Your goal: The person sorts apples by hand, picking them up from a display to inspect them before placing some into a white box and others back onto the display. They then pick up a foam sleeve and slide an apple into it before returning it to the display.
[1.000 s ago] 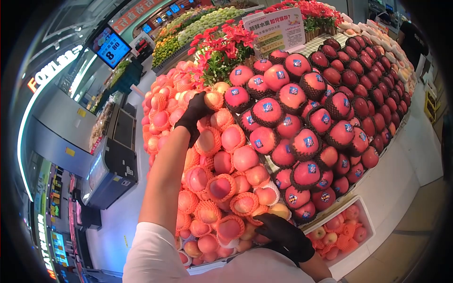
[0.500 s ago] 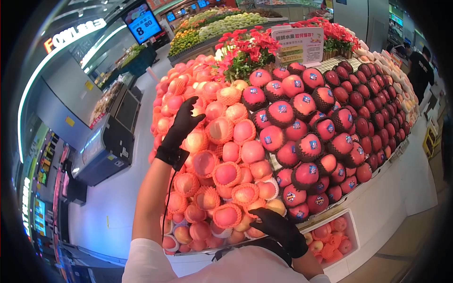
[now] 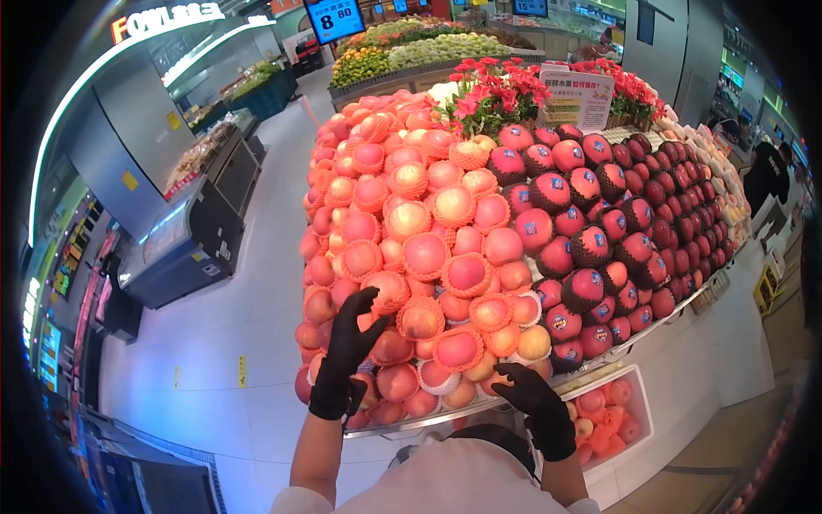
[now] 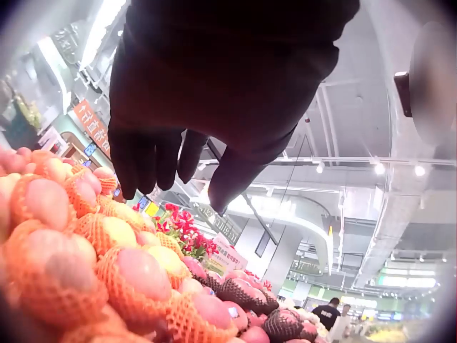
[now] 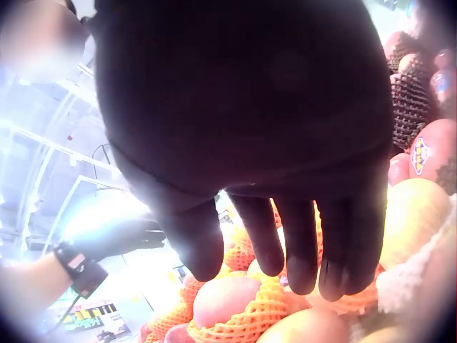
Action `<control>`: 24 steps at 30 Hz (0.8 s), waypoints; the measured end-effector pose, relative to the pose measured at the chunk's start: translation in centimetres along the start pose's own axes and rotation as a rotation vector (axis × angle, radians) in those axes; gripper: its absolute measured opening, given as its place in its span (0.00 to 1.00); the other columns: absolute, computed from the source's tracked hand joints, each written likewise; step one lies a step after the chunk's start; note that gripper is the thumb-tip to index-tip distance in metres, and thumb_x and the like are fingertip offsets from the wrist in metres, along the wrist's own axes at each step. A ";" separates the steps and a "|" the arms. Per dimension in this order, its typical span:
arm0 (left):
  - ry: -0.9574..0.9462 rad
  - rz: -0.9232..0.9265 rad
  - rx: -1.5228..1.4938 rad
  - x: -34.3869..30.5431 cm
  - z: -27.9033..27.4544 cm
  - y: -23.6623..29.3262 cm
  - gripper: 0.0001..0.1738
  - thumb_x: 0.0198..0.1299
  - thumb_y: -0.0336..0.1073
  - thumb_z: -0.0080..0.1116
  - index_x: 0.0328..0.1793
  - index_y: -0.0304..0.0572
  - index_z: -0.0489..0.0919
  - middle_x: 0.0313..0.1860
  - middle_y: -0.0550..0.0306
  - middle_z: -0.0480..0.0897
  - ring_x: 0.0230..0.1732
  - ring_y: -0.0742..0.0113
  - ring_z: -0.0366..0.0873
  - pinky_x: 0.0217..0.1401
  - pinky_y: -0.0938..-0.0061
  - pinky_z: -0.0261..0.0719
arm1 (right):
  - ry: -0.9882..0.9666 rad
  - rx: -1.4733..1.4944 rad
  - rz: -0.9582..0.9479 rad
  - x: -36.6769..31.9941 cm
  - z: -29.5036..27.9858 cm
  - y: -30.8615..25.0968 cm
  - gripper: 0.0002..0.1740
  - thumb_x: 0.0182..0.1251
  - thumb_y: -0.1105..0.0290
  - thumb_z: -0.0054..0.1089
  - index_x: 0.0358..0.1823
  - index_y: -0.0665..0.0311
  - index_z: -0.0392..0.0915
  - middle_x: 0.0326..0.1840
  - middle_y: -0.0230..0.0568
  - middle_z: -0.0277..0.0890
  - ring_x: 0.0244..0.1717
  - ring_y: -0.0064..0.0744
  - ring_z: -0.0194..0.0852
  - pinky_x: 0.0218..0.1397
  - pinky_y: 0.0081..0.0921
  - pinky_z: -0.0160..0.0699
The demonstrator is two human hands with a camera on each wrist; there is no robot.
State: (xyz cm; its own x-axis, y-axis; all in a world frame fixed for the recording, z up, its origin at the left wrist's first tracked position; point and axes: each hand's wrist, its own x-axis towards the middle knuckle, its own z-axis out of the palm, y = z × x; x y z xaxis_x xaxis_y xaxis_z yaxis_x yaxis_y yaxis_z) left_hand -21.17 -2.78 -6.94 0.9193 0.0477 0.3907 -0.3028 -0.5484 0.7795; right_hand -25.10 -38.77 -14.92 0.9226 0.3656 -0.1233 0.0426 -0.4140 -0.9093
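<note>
Pink-red apples in orange foam nets (image 3: 425, 255) fill the left half of a sloped display. The left hand (image 3: 347, 353), black-gloved, hovers over the lower left apples, fingers spread and slightly bent, holding nothing. At the lower edge, beside a yellowish apple (image 3: 533, 343), is the black-gloved right hand (image 3: 538, 406), its fingers extended and nothing in its grasp. In the left wrist view the hand (image 4: 221, 78) hangs above netted apples (image 4: 136, 271). The right wrist view shows the hand (image 5: 250, 121) with relaxed fingers over a netted apple (image 5: 227, 300); contact cannot be told.
Dark red apples in black nets (image 3: 591, 246) cover the right half. Behind stand red flowers (image 3: 499, 96) and a paper sign (image 3: 576, 96). A white box of apples (image 3: 646, 403) sits below at right. A freezer cabinet (image 3: 184, 248) stands left; a person in black (image 3: 765, 178) is at far right.
The left hand has come back from the upper apples to the lower left ones. The right hand stays near the front edge. The head view has shifted, showing the display farther off.
</note>
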 end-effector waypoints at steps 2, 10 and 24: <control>0.032 -0.096 -0.042 -3.5 -0.2 -0.4 0.28 0.58 0.29 0.68 0.66 0.38 0.75 0.57 0.51 0.81 0.59 0.60 0.78 0.64 0.69 0.76 | 0.017 0.041 -0.075 -1.2 0.5 -2.1 0.23 0.64 0.64 0.70 0.56 0.67 0.78 0.49 0.49 0.83 0.53 0.42 0.82 0.56 0.36 0.79; -0.011 -0.272 -0.256 -12.5 -1.9 -0.8 0.27 0.59 0.29 0.68 0.65 0.38 0.75 0.55 0.53 0.81 0.56 0.65 0.79 0.61 0.71 0.77 | 0.196 -0.095 -0.288 -3.6 5.6 -1.8 0.23 0.62 0.67 0.72 0.57 0.66 0.79 0.47 0.48 0.84 0.51 0.43 0.82 0.55 0.34 0.79; -0.030 -0.191 -0.196 -21.2 -5.0 -4.7 0.27 0.58 0.28 0.71 0.64 0.38 0.77 0.55 0.53 0.82 0.54 0.65 0.80 0.59 0.71 0.78 | 0.138 -0.295 -0.094 -5.2 10.9 -1.1 0.22 0.67 0.64 0.66 0.58 0.68 0.79 0.52 0.49 0.83 0.52 0.38 0.82 0.56 0.32 0.81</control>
State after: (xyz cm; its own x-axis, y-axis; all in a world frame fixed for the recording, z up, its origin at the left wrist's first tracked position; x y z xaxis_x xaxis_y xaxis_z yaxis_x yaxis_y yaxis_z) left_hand -40.47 2.96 -16.40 0.9707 0.1083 0.2146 -0.1630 -0.3598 0.9187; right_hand -34.08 -31.12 -17.60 0.9517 0.3058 0.0283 0.2200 -0.6147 -0.7574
